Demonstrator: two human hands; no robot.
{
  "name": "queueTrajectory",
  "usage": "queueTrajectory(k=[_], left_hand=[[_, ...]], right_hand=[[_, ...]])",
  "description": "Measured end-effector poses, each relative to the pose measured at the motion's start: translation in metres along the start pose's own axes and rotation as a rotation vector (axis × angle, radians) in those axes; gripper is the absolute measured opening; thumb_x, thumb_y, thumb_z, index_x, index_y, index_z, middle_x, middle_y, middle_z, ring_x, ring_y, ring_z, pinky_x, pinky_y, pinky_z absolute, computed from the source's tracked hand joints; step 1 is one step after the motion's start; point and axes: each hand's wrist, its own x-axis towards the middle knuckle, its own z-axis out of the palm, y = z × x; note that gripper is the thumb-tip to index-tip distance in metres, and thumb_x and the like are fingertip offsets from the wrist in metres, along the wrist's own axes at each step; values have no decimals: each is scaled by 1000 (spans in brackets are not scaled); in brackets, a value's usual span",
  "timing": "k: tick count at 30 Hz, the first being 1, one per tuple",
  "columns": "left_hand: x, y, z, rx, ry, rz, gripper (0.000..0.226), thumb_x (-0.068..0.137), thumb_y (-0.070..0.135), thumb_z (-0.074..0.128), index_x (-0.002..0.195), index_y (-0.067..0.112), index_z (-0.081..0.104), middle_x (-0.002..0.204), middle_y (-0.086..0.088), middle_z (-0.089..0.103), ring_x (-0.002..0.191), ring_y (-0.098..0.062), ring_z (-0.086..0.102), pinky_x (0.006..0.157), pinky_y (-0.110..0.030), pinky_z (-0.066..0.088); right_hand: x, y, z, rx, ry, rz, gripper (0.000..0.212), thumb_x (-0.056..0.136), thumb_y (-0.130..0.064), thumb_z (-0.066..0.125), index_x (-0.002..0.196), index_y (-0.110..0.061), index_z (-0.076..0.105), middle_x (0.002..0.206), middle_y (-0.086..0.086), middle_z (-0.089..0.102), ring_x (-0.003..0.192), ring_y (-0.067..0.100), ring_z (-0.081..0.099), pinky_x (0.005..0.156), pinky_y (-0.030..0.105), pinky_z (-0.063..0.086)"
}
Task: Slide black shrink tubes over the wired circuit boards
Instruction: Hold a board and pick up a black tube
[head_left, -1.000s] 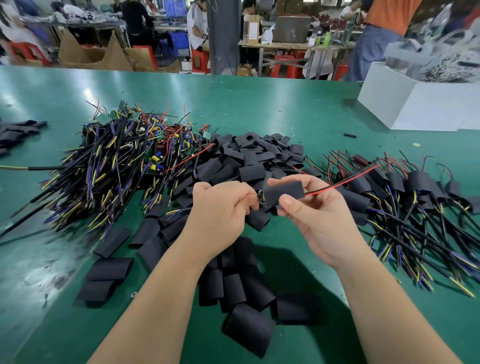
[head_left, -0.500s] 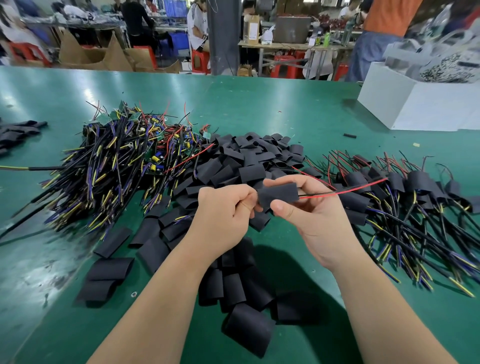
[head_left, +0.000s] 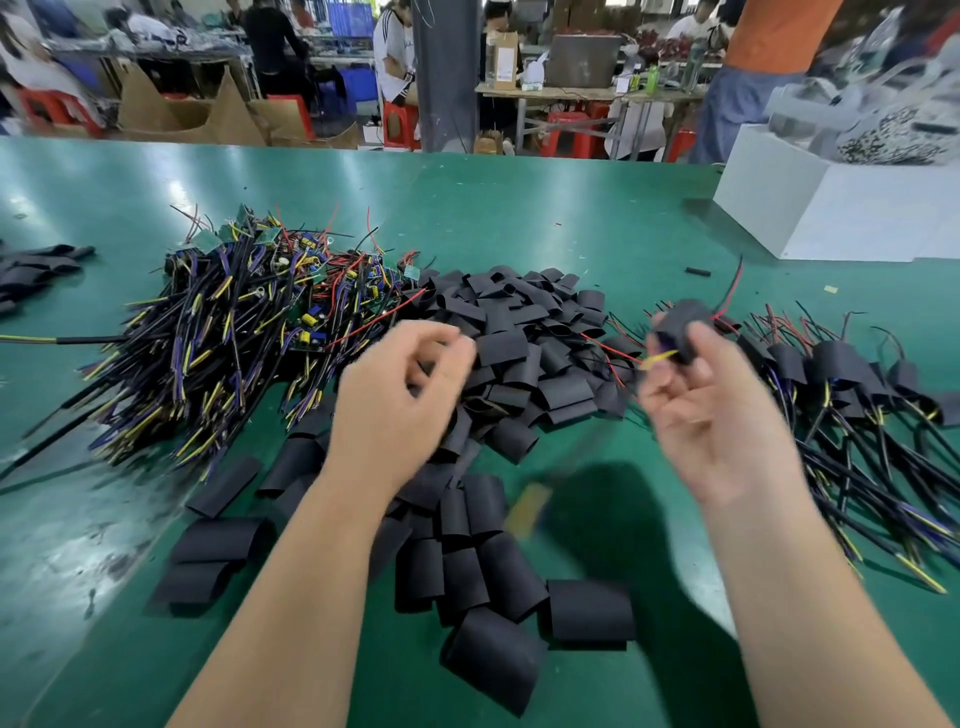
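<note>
Green table (head_left: 571, 208); right hand (head_left: 722, 415), tube (head_left: 681, 332) blurred.

The table (head_left: 519, 208) is open beyond the piles to the far edge, and at near left. Obstacles: wired boards (head_left: 234, 332) at left, touching loose tubes (head_left: 519, 332) at centre, which extend toward the near edge; sleeved boards (head_left: 841, 364) at right; white box (head_left: 857, 218) at far right. A gap lies near, between tubes and sleeved boards.
</note>
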Motion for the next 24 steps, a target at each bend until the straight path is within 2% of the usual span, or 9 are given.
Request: queueTrajectory(k=[3, 5, 9, 11, 13, 15, 18, 20, 24], left_hand=[[9, -23, -12, 356, 154, -178, 19, 91, 35, 51, 104, 28, 64, 103, 6, 66, 97, -18, 58, 86, -36, 46], [11, -37, -18, 593, 95, -387, 31, 92, 29, 52, 123, 24, 57, 126, -6, 56, 117, -32, 45, 96, -45, 37], [10, -53, -20, 719, -46, -521, 36, 96, 25, 49, 131, 29, 54, 138, -6, 45, 126, -33, 37, 101, -48, 30], [11, -58, -20, 732, -24, -503, 34, 97, 22, 48, 128, 30, 58, 139, -1, 45, 127, -31, 36, 102, -48, 28], [12, -62, -20, 755, -20, -510, 34, 98, 21, 46, 129, 30, 58, 144, 2, 42, 130, -30, 34, 104, -49, 27], [14, -65, -19, 786, -31, -522, 35, 99, 21, 45, 131, 29, 55, 148, 4, 38, 133, -29, 31, 105, -49, 25], [18, -69, -19, 806, -11, -509, 35, 99, 20, 45, 130, 31, 55, 145, 4, 43, 129, -30, 35, 101, -48, 27], [21, -71, -20, 777, 47, -495, 31, 98, 20, 48, 125, 32, 57, 134, 1, 53, 122, -30, 42, 98, -47, 29], [22, -72, -21, 728, 208, -424, 25, 91, 17, 59, 114, 27, 60, 125, -2, 53, 117, -29, 44, 95, -46, 30]], right_hand=[[6, -27, -11, 71, 25, -126, 8, 93, -12, 54, 91, -4, 57, 71, 7, 66, 55, 9, 55, 50, 16, 43], [9, -38, -20, -71, 83, -264, 3, 90, -9, 61, 92, -7, 60, 73, 5, 67, 58, 11, 58, 53, 17, 47], [18, -44, -39, -1070, 287, -676, 21, 82, -10, 67, 102, -17, 72, 86, 2, 72, 74, 18, 66, 74, 32, 56], [20, -41, -43, -1492, 344, -739, 32, 80, -4, 61, 109, -15, 71, 103, 8, 71, 95, 26, 65, 93, 35, 48], [20, -34, -43, -1651, 333, -745, 36, 79, 2, 58, 109, -12, 71, 120, 15, 63, 113, 30, 56, 97, 31, 37], [15, -27, -38, -1650, 299, -763, 31, 81, 1, 59, 107, -11, 72, 122, 17, 58, 114, 30, 52, 96, 27, 34], [10, -15, -30, -1595, 145, -585, 23, 82, -5, 57, 94, -18, 71, 84, 3, 71, 76, 17, 68, 71, 19, 47], [10, -6, -31, -1668, 60, -418, 18, 84, -9, 57, 92, -20, 70, 71, -6, 69, 61, 10, 66, 59, 16, 45], [14, 0, -37, -1805, 83, -316, 24, 85, -12, 61, 107, -13, 70, 83, -1, 61, 75, 19, 54, 73, 23, 35]])
